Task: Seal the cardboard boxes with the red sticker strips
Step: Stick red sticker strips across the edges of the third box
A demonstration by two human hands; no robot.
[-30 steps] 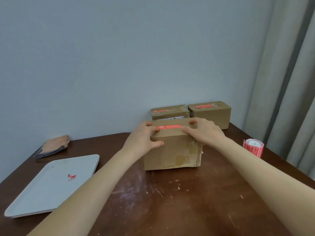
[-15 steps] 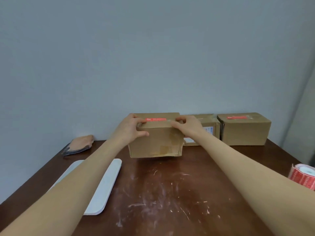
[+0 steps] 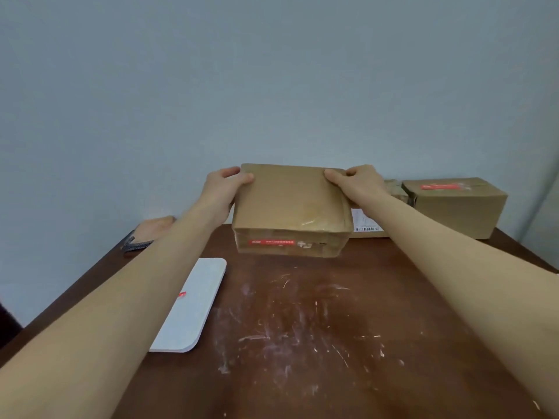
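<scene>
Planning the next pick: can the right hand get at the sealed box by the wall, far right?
Likely not yet: the right hand grips the held box with the left hand. Once freed, the way to the far-right box looks clear.

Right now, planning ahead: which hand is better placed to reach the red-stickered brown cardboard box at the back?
Right, probably: right hand is nearer the red-stickered rear box; left hand grips the held brown cardboard box farther away.
</scene>
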